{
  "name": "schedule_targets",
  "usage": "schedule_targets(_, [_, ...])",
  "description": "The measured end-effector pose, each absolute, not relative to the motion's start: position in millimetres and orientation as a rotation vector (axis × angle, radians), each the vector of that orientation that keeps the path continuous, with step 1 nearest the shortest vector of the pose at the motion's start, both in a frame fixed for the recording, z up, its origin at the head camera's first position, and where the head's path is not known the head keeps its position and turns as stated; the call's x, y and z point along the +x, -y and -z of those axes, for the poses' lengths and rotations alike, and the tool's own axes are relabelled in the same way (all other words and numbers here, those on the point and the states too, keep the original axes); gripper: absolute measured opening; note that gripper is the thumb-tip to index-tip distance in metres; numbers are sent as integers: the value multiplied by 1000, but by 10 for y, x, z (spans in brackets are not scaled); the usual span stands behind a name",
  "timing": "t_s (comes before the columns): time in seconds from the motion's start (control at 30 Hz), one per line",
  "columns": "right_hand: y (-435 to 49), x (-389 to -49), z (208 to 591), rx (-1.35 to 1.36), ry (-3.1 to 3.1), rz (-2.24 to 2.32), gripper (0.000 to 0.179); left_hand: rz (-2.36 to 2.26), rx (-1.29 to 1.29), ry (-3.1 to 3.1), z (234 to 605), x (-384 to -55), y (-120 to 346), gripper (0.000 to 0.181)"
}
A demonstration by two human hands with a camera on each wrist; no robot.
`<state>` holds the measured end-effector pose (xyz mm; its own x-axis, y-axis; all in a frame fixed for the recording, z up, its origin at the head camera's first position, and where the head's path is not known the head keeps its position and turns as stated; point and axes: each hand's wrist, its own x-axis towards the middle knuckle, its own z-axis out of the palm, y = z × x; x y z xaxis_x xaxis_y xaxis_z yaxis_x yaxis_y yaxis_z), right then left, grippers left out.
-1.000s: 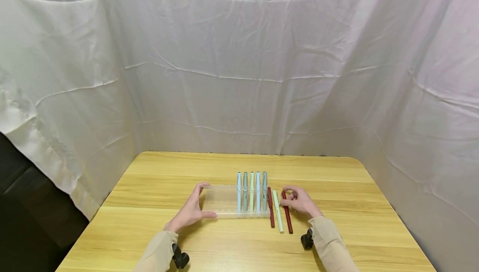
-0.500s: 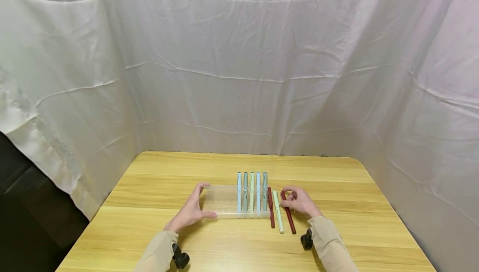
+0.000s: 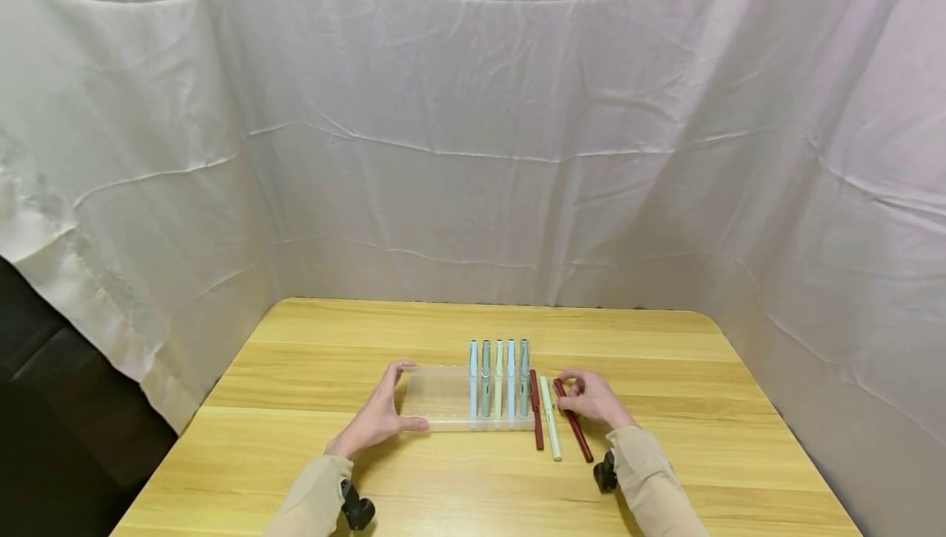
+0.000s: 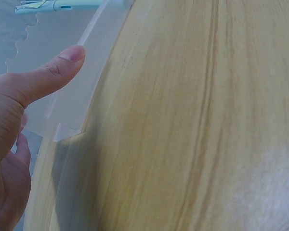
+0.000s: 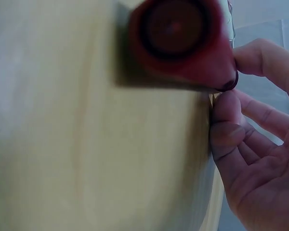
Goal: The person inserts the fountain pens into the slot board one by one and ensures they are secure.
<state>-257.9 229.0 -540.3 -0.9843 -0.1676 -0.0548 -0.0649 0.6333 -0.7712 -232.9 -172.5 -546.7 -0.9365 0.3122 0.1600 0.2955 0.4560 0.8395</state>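
At the left end of a clear plastic pen stand (image 3: 436, 394), my left hand (image 3: 375, 418) grips it, thumb along the front edge and fingers round the back. Several capped pens (image 3: 498, 377), pale blue, grey-green and light green, lie in its right part. My right hand (image 3: 595, 402) pinches a dark red pen (image 3: 580, 438) near its far end, and the pen slants toward me. In the right wrist view the near end of this red pen (image 5: 183, 65) looms large, fingertips on its side. A light green pen (image 3: 550, 422) lies just left of it.
Another dark red pen (image 3: 536, 414) lies close by the stand's right end. The wooden table (image 3: 473, 492) is bordered by pale hanging curtains (image 3: 473, 192). Black wrist devices (image 3: 356, 511) sit at both sleeves.
The near end of the pinched red pen has swung to the right, so it slants more. My left hand and the pen stand have stayed almost in place.
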Motion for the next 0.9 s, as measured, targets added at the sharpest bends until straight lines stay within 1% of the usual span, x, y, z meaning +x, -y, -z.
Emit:
schedule_targets(0.37, [-2297,-2556,5395,-261,-2795,1221,43,-1533,552,-2654,5449,-2321,1729,99])
schedule_targets(0.6, [-2309,-2545,5397,-225,-2789,1261,39,-1530,560,-2648,5452,-2317,1736,99])
schedule_targets(0.9, [-2309,-2526,5339,-246,-2765,1370,41,-1520,573,-2663,5445,-2325,1734,101])
